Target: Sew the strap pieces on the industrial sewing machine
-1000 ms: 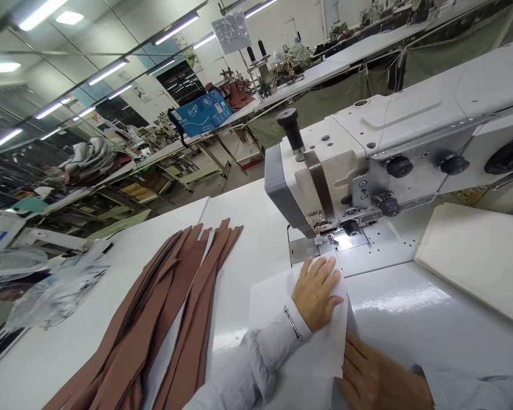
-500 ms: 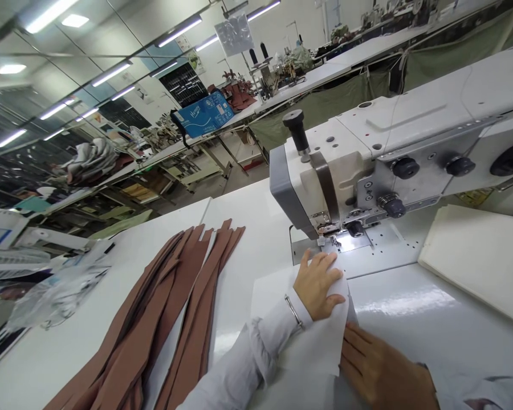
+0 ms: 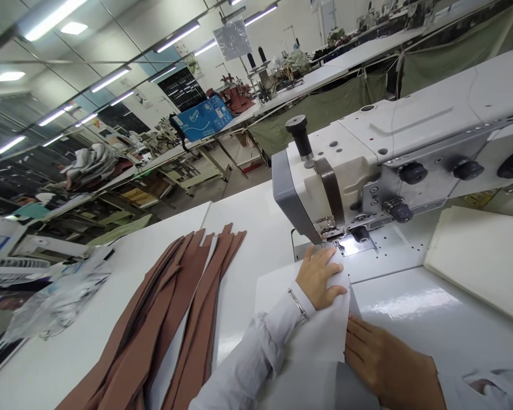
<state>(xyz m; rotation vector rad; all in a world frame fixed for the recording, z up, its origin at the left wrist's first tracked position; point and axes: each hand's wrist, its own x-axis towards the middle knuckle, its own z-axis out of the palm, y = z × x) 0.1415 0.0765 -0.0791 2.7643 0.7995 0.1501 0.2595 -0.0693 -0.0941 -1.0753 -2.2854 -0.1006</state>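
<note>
a white sheet [image 3: 325, 339] lies on the white table [image 3: 397, 336], its far end just in front of the lit needle area [image 3: 357, 245]; whether its edge is under the foot cannot be told. to guide it well, the spread palm should press lightly and evenly, the right edge should run straight, and the fingertips should stay short of the needle. the sheet points away from the person, toward the needle; its long axis seems to run that way too, though a sleeve [image 3: 256, 353] hides part of its outline.

the left hand [image 3: 320, 279] rests flat on top, fingers apart, clamped on nothing. the right hand [image 3: 380, 353] lies against the right edge with its fingers together; whether it pinches the sheet cannot be told.

beyond stands the white sewing machine [image 3: 346, 171]. brown strips [image 3: 154, 324] lie to the left, cream sheets [image 3: 479, 256] to the right, and a blue box [image 3: 203, 118] sits on a farther table.
</note>
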